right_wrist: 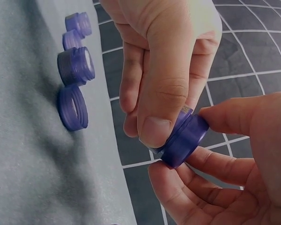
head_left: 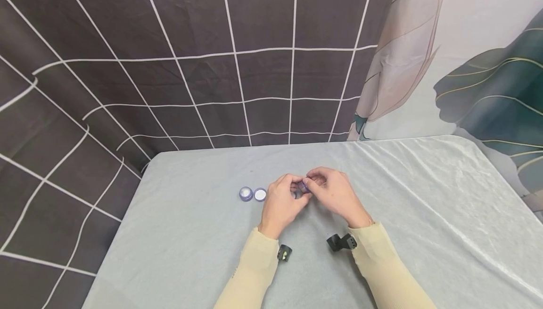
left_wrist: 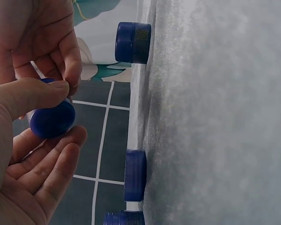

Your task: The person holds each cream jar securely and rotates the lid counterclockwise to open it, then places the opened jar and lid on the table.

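Note:
Both hands meet over the table around a small purple jar (head_left: 303,187). In the right wrist view, the left hand (head_left: 279,207) presses its thumb on the labelled side of the jar (right_wrist: 185,140). There, the right hand (head_left: 337,193) pinches the wider, lid-like end between thumb and fingers. Seen from the left wrist, one round purple face of the jar (left_wrist: 52,121) shows beneath the left thumb. On the cloth near the left hand lie a purple jar (head_left: 246,193) and a white-faced lid (head_left: 260,195). The right wrist view also shows another open jar (right_wrist: 76,66) and a ring-shaped lid (right_wrist: 72,108).
A pale grey velvety cloth (head_left: 191,243) covers the table, with creases on the right side. Behind it hangs a dark curtain (head_left: 263,78) with a white grid, beside a leaf-patterned curtain (head_left: 411,64). Black wrist cameras (head_left: 341,242) sit at both cream sleeves.

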The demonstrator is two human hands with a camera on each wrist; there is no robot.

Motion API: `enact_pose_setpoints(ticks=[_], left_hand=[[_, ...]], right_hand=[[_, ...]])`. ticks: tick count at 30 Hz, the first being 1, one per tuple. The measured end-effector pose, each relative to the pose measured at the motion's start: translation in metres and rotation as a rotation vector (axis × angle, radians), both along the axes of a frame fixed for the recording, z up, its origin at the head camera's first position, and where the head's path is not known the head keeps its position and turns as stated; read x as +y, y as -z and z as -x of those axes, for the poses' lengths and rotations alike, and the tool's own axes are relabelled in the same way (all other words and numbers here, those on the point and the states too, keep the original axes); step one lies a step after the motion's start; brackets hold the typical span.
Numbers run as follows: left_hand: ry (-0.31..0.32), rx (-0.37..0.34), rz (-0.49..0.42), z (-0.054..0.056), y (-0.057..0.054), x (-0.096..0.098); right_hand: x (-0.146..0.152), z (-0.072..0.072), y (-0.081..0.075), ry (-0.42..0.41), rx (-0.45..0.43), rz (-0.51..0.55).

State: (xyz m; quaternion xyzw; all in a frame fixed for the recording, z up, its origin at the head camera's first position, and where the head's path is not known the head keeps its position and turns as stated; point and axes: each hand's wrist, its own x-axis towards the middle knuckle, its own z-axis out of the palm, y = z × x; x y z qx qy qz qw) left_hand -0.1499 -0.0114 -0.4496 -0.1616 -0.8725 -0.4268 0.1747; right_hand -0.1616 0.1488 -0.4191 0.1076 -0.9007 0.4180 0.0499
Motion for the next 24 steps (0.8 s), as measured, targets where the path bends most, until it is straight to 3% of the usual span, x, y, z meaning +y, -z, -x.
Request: enact_pose_setpoints(ticks=[24], left_hand=[[0.011, -0.002, -0.008, 0.0009, 0.0026, -0.0003]], right_hand=[[0.0028, -0.0003, -0.0005, -0.055, 0.019, 0.017]])
